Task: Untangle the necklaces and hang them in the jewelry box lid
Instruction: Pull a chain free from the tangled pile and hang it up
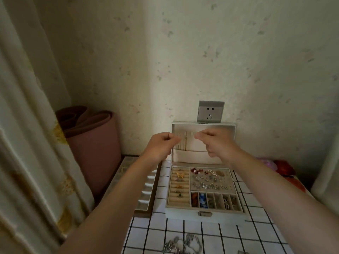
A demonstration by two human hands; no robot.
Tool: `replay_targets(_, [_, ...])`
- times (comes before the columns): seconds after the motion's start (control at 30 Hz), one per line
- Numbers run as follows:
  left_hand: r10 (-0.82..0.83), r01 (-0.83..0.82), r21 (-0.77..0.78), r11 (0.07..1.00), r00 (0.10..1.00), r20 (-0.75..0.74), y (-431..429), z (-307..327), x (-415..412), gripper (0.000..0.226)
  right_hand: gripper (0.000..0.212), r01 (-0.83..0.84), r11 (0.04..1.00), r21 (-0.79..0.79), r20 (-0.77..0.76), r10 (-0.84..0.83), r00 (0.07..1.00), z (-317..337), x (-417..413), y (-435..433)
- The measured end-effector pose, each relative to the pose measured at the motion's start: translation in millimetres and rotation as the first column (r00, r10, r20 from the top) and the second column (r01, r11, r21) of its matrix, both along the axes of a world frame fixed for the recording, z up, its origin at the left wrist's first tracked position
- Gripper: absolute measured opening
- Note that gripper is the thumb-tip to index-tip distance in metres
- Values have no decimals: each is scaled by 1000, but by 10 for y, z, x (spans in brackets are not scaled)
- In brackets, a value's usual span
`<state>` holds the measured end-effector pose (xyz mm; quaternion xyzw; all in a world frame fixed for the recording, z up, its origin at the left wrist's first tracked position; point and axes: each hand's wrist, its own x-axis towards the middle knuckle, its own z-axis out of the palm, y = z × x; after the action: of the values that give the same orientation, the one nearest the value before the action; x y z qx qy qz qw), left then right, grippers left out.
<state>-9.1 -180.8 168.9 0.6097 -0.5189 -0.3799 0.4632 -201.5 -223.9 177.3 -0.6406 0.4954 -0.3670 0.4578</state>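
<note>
Standing at the bench's (256,235) far edge, the jewelry box (183,214) is propping its lid (190,143) upright, where the left hand (161,145) and right hand (216,142) are pinching with curled fingers, whether on anything I cannot tell, and are best keeping any catch taut beside the hung gold necklaces (183,143).

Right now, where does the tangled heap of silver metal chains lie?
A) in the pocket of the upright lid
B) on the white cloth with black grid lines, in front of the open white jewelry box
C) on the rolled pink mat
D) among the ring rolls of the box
B: the tangled silver metal chains lie on the white cloth with black grid lines, nearer the camera than the open white jewelry box and apart from it.
</note>
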Motion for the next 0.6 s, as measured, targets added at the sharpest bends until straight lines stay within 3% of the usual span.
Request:
replay_targets(0.17, [145, -123, -113, 986, 967, 212, -486, -201, -114, 22, 8, 280, 926, -254, 21, -284, 959, -251, 183, -428])
replay_targets(0.27, [220, -178, -154, 972, 918, 329, -663, -283, -206, 35, 9, 382, 860, -339, 51, -389, 920, -388, 259, -571])
replay_targets(0.4, [298, -261, -148, 954, 881, 368, -827, -353, -275, 50, 15, 446, 789, -423, 78, -458, 885, -569, 349, -717])
replay_targets(0.6, [329, -317, -100, 943, 854, 402, -899, -381, -350, 44, 22, 471, 738, -483, 48, -515, 856, -631, 403, -803])
